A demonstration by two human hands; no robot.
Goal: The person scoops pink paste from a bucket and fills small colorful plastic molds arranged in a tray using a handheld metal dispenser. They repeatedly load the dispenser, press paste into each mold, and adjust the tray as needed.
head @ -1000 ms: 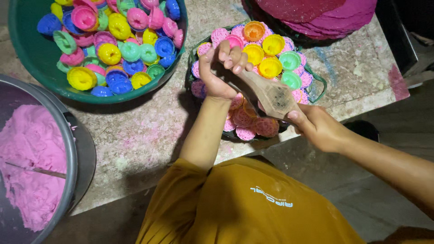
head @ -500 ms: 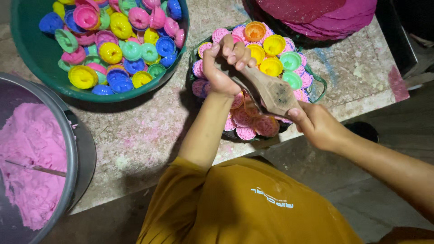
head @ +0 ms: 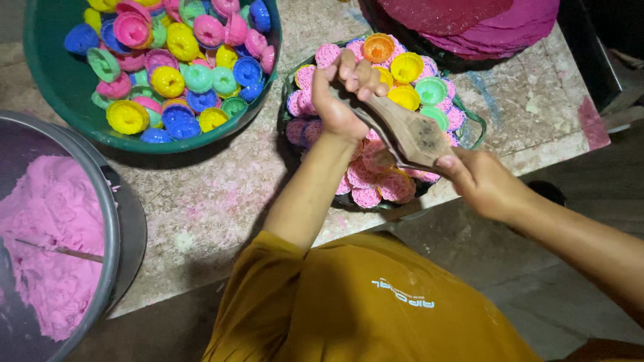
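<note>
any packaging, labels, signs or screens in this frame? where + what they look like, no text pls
No packages, signs or screens.
Small white printed mark: on the mustard-yellow shirt, bottom centre; short slanted line of lettering, upside down from this view.
The green basin, the grey tub of pink dough, the moulds and the wooden tool that both hands hold all show plain surfaces.

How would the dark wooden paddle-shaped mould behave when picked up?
The dark wooden paddle-shaped mould looks rigid, spanning unbent between left hand and right hand. Probably solid and fairly heavy for its size. Its matt surface suggests a non-slippery grip.
</note>
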